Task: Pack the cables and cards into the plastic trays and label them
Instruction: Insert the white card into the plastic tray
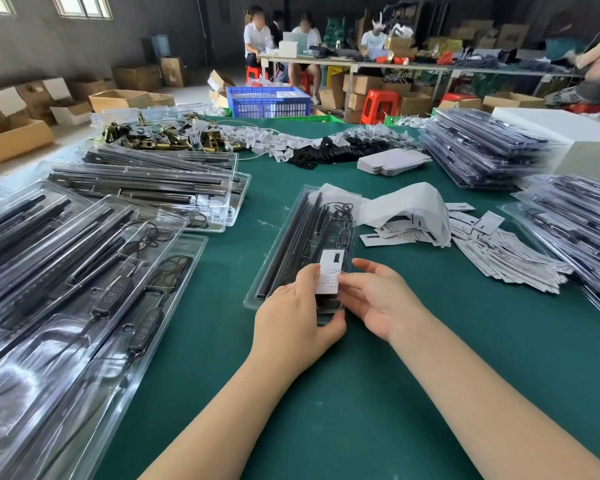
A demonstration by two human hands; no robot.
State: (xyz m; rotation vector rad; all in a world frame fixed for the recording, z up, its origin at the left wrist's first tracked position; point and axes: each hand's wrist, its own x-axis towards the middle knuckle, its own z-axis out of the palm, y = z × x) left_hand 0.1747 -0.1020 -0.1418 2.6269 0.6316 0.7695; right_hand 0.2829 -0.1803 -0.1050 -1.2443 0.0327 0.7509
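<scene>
Flat white card (330, 271); glossy clear tray (293, 237)

Packing workshop: stacked trays (482, 150), cartons (14, 136)

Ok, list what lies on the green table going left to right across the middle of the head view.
Filled trays with black cables → tray being packed → white card held by left hand and right hand → loose cards → stacked trays.
</scene>
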